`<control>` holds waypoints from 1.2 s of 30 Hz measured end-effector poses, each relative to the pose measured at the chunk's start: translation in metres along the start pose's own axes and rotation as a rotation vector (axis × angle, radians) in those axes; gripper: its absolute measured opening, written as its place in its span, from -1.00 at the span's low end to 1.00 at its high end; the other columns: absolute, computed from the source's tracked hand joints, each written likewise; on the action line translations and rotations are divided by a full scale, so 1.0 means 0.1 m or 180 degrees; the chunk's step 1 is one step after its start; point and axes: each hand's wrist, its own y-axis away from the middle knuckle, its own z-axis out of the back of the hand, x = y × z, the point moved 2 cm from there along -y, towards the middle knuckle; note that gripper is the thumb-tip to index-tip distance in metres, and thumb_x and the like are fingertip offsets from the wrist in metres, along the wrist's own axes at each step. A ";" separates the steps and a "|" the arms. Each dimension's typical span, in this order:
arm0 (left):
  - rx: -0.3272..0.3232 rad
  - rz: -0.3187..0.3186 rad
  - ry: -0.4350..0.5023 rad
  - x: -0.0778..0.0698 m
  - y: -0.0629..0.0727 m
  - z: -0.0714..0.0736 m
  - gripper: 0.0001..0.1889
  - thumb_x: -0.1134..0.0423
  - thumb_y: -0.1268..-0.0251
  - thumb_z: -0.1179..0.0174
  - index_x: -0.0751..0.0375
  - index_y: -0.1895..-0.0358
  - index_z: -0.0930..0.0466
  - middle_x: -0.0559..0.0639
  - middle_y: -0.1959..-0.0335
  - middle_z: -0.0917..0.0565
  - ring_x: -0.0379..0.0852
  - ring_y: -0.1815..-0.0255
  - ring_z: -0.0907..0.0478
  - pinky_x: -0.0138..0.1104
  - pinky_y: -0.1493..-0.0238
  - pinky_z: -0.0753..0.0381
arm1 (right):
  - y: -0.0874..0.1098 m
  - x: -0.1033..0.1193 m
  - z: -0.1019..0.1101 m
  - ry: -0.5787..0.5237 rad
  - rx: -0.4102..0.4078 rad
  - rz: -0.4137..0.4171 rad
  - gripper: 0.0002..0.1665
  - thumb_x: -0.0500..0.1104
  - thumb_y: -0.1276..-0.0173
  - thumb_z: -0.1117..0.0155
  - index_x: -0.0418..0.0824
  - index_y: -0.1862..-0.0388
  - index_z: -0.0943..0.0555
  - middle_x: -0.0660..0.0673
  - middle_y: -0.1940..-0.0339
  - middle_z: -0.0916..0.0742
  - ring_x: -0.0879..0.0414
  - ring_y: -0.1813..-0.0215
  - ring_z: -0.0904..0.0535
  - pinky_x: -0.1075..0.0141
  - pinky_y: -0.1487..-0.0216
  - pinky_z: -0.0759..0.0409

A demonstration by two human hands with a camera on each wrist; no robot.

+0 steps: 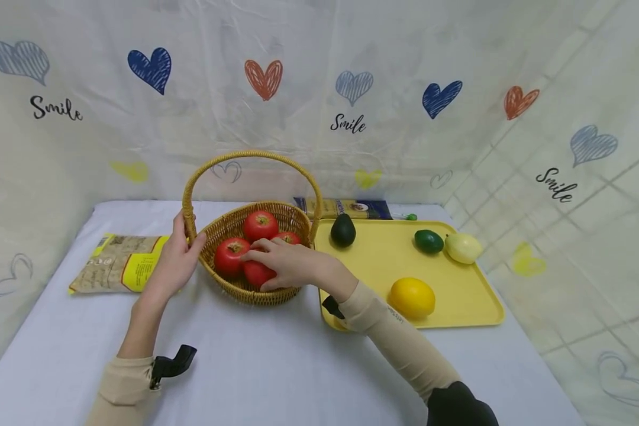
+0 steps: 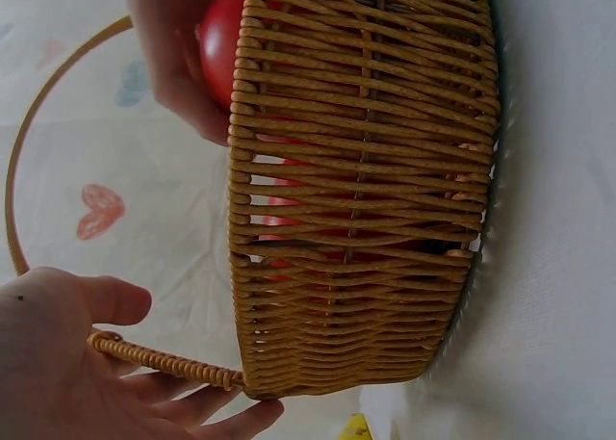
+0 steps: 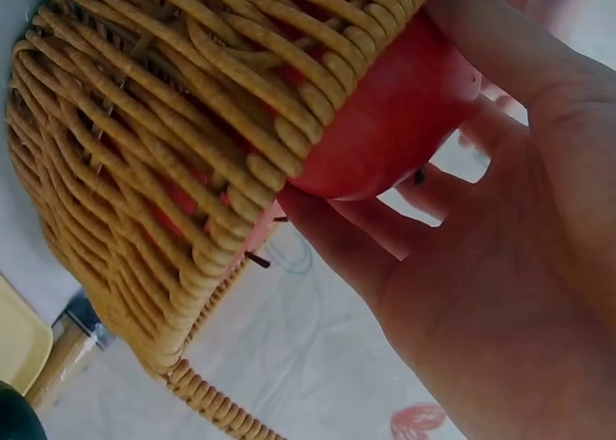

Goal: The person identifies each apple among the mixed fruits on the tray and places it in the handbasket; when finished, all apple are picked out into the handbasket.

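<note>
A wicker basket (image 1: 255, 297) with a tall arched handle (image 1: 252, 154) holds several red apples (image 1: 260, 225). My left hand (image 1: 178, 260) is at the left foot of the handle, thumb on the near side and fingers behind it. The left wrist view shows the handle's wrapped base (image 2: 173, 363) between that thumb and the fingers, whose tips reach the basket's rim. My right hand (image 1: 293, 263) reaches over the front rim, fingers curled round the nearest apple (image 3: 395, 113). That apple sits partly above the rim in the right wrist view, its lower part hidden by the weave.
Right of the basket lies a yellow tray (image 1: 373, 254) with an avocado (image 1: 343, 231), a dark green fruit (image 1: 428, 241), a pale yellow fruit (image 1: 463, 248) and a lemon (image 1: 412, 297). A printed bag (image 1: 119, 263) lies at left; a long blue-ended packet (image 1: 346, 208) lies behind the tray.
</note>
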 end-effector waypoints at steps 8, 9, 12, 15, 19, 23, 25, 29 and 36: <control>0.0007 -0.0015 -0.0010 -0.03 -0.01 -0.03 -0.21 -0.02 -0.68 0.15 0.07 -0.68 0.42 0.36 -0.66 -0.06 0.38 -0.62 -0.12 0.39 -0.49 -0.16 | -0.06 0.02 -0.07 0.0298 0.0038 0.0165 -0.25 0.09 -0.44 -0.35 0.17 -0.54 -0.31 -0.06 -0.53 -0.40 0.00 -0.47 -0.42 0.14 -0.40 -0.58; 0.0010 -0.0011 -0.0010 -0.03 -0.01 -0.03 -0.21 -0.02 -0.68 0.16 0.07 -0.68 0.42 0.36 -0.66 -0.06 0.38 -0.61 -0.12 0.39 -0.49 -0.16 | -0.06 0.02 -0.08 0.0293 0.0031 0.0171 -0.26 0.09 -0.44 -0.35 0.17 -0.54 -0.32 -0.06 -0.53 -0.40 0.00 -0.47 -0.42 0.14 -0.40 -0.57; 0.0003 0.0009 -0.0015 -0.04 -0.02 -0.03 -0.21 0.00 -0.68 0.15 0.07 -0.68 0.43 0.35 -0.67 -0.05 0.38 -0.60 -0.13 0.40 -0.48 -0.18 | -0.06 0.01 -0.09 0.0211 0.0003 0.0178 -0.26 0.07 -0.45 -0.35 0.16 -0.54 -0.32 -0.06 -0.54 -0.40 0.01 -0.49 -0.41 0.14 -0.42 -0.56; -0.0008 -0.0004 -0.0024 -0.05 -0.02 -0.02 -0.21 0.03 -0.68 0.15 0.06 -0.68 0.44 0.35 -0.67 -0.05 0.38 -0.60 -0.14 0.40 -0.48 -0.18 | -0.05 0.02 -0.09 0.0136 -0.0016 0.0168 -0.25 0.05 -0.45 -0.35 0.16 -0.55 -0.31 -0.06 -0.56 -0.38 0.01 -0.50 -0.39 0.15 -0.43 -0.55; -0.0014 -0.0029 -0.0017 -0.04 -0.02 -0.02 -0.21 0.04 -0.68 0.14 0.07 -0.68 0.44 0.36 -0.67 -0.05 0.38 -0.62 -0.11 0.40 -0.48 -0.17 | -0.05 0.02 -0.11 0.0155 0.0033 0.0125 -0.20 0.06 -0.47 -0.33 0.18 -0.61 -0.25 -0.08 -0.61 -0.35 0.00 -0.54 -0.37 0.15 -0.42 -0.57; -0.0008 0.0016 0.0009 -0.03 -0.01 -0.03 -0.22 0.01 -0.68 0.16 0.04 -0.68 0.43 0.35 -0.68 -0.02 0.39 -0.65 -0.05 0.41 -0.49 -0.13 | -0.04 0.00 -0.14 0.0209 0.0108 0.0129 -0.15 0.08 -0.50 -0.27 0.18 -0.67 -0.15 -0.13 -0.66 -0.30 -0.07 -0.59 -0.34 0.11 -0.49 -0.51; -0.0005 0.0032 0.0023 -0.03 -0.01 -0.03 -0.22 -0.01 -0.68 0.17 0.03 -0.68 0.43 0.34 -0.68 0.00 0.39 -0.66 -0.03 0.41 -0.49 -0.12 | -0.03 -0.01 -0.16 0.0213 0.0120 0.0140 -0.14 0.09 -0.51 -0.24 0.18 -0.68 -0.12 -0.13 -0.68 -0.28 -0.09 -0.62 -0.31 0.10 -0.53 -0.47; 0.0014 0.0036 0.0016 -0.03 -0.02 -0.04 -0.21 -0.03 -0.68 0.18 0.03 -0.68 0.45 0.34 -0.69 0.00 0.38 -0.66 -0.03 0.41 -0.49 -0.12 | 0.00 -0.03 -0.18 0.0074 0.0121 0.0151 -0.25 0.13 -0.59 -0.09 0.18 -0.68 -0.14 -0.14 -0.69 -0.26 -0.10 -0.65 -0.26 0.10 -0.59 -0.38; 0.0006 0.0038 -0.0050 -0.01 0.01 -0.01 -0.20 -0.01 -0.68 0.17 0.06 -0.68 0.46 0.37 -0.67 -0.02 0.41 -0.63 -0.07 0.42 -0.48 -0.14 | 0.06 -0.02 -0.21 -0.0239 0.0012 0.0233 -0.42 0.15 -0.67 0.11 0.23 -0.61 -0.28 -0.14 -0.68 -0.30 -0.04 -0.67 -0.22 0.14 -0.65 -0.28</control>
